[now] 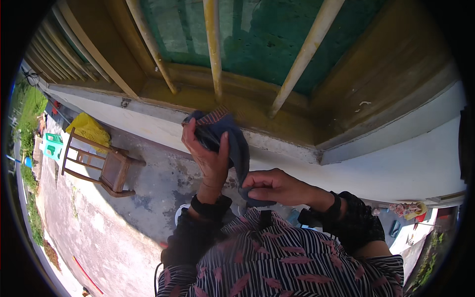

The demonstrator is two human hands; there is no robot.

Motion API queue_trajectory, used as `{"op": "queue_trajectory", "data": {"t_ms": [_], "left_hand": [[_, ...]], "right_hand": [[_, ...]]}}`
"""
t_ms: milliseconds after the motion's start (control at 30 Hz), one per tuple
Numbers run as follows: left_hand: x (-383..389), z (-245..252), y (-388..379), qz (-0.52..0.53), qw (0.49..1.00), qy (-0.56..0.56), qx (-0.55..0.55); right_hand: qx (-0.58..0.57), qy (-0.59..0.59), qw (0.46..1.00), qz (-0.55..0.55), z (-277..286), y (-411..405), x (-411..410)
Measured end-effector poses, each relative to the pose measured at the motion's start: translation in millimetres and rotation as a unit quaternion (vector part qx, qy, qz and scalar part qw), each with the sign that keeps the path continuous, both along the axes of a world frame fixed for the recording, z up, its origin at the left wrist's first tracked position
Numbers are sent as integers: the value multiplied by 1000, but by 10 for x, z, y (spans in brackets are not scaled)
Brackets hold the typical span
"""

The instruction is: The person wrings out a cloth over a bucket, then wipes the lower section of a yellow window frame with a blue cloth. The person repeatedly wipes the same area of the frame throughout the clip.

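Observation:
A dark blue-grey cloth (pixel 239 148) with an orange-striped edge hangs bunched between my hands, in front of the window ledge. My left hand (pixel 207 152) grips its upper part, thumb and fingers around the folds. Lower down and to the right, my right hand (pixel 278 187) pinches the cloth's hanging end between thumb and fingers. Just beyond the cloth is the brown window sill (pixel 237 120). What lies inside the folds is hidden.
Painted metal bars (pixel 213 52) stand before the green window pane (pixel 245 41). A white wall (pixel 356 178) runs below the sill. To the left are a wooden chair (pixel 118 169), a yellow bag (pixel 89 130) and a green plastic stool (pixel 53 144) on the concrete ground (pixel 100 226).

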State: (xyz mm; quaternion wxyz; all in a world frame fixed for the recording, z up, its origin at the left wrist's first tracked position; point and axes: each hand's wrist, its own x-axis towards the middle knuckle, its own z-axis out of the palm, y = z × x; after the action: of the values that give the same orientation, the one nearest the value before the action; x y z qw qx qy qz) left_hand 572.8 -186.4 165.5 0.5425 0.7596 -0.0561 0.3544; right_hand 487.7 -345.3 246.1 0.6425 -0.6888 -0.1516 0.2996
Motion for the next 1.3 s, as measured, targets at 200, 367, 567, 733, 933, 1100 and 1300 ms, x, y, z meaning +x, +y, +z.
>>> {"op": "queue_trajectory", "data": {"t_ms": [200,367,567,733,933,1100,1300], "left_hand": [[-166,-115,-370,-85,977,-75,180],[-527,-180,-1007,-161,969,-78,167],[-1040,72,-1291,-365,925,61,84],[-949,229,-976,-310,923,134,-185],[-918,129,-1411,-235,957,9,171],[-1023,59,-1540,-285,954,21,90],[-977,80,-1154,-635,722,272,-31]], "right_hand": [[33,31,991,-127,-38,-364,-316],[3,47,984,-172,-92,-808,-790],[-4,41,994,-97,-60,-960,-1110],[-43,80,996,-10,99,-1035,-1196],[64,56,988,-129,-64,-1098,-1182],[75,89,984,-138,-122,-1133,-1261],[29,84,995,-52,-18,-919,-935]]}}
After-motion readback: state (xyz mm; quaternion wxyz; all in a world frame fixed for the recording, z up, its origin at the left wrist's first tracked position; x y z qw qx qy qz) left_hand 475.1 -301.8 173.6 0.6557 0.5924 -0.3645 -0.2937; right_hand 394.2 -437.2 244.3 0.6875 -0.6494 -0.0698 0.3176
